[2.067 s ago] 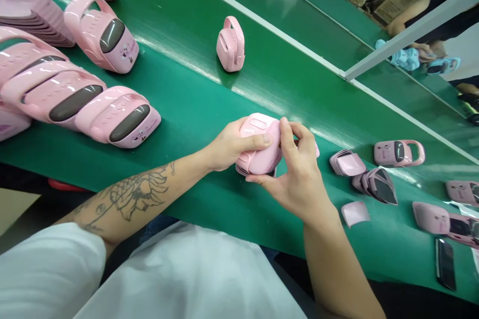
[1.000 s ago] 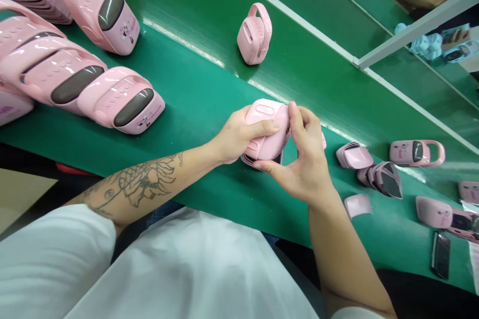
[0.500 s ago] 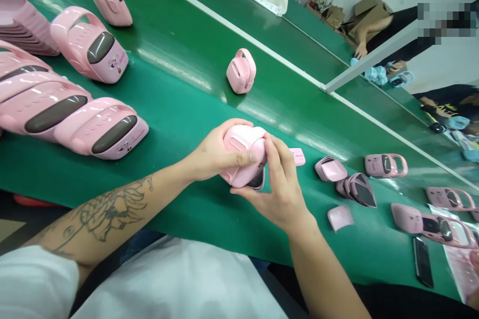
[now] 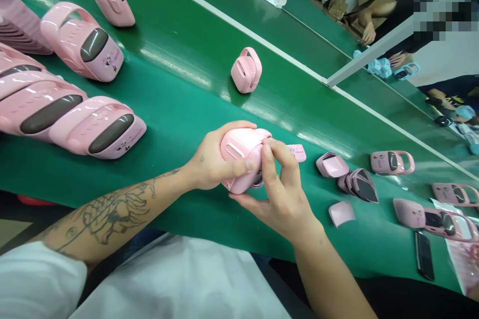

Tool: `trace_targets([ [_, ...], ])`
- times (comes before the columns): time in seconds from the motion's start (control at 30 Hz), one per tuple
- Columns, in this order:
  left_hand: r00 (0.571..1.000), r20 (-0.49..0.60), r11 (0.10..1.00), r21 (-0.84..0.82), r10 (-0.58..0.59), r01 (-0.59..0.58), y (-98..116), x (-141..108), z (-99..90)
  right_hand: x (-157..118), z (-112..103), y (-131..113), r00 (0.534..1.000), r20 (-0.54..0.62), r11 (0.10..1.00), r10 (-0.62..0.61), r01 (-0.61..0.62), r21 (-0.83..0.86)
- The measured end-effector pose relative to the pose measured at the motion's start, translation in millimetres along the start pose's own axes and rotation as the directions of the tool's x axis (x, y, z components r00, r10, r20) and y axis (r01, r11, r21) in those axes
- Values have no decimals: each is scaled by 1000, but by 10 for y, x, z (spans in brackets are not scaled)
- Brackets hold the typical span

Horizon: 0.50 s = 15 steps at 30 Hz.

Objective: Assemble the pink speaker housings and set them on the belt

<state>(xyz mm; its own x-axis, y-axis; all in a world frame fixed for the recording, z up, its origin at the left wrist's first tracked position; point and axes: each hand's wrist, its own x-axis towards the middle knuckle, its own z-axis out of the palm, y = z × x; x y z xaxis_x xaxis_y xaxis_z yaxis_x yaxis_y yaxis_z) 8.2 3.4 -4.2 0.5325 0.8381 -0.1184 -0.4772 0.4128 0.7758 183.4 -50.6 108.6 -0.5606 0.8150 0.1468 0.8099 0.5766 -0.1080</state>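
Note:
Both hands are closed on one rounded pink plastic housing (image 4: 239, 142) above the green table. My left hand (image 4: 214, 158) wraps its left side, with the thumb laid across the front. At the opposite edge, my right hand (image 4: 280, 184) presses with its fingers near the top, and its thumb sits at the bottom. Part of the housing is hidden by the fingers. Just beyond the right fingers lies a small printed pink panel (image 4: 298, 153). Dark-faced pink parts show partly beneath the housing. Farther back stands a finished-looking pink device with a loop handle (image 4: 247, 71).
Several pink handled devices with dark windows (image 4: 110, 129) crowd the left, near stacked pink panels (image 4: 20, 25). Right of my hands lie curved pink covers (image 4: 342, 213), dark-faced parts (image 4: 358, 185) and a phone (image 4: 424, 255). Other people handle blue items (image 4: 379, 67) beyond a metal post (image 4: 366, 60).
The housing has turned slightly between my hands, and my right fingers have bent more at its upper edge. The view has shifted a little. At the far table, a co-worker's hand has moved.

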Motion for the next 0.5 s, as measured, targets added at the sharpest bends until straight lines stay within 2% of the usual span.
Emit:
trace_targets([
  [0.23, 996, 73, 992, -114, -42, 50, -10, -7, 16, 2, -86, -25, 1000, 18, 1000, -3, 4, -30],
  [0.5, 998, 34, 999, 26, 45, -46, 51, -59, 36, 5, -118, -81, 1000, 26, 998, -8, 9, -54],
])
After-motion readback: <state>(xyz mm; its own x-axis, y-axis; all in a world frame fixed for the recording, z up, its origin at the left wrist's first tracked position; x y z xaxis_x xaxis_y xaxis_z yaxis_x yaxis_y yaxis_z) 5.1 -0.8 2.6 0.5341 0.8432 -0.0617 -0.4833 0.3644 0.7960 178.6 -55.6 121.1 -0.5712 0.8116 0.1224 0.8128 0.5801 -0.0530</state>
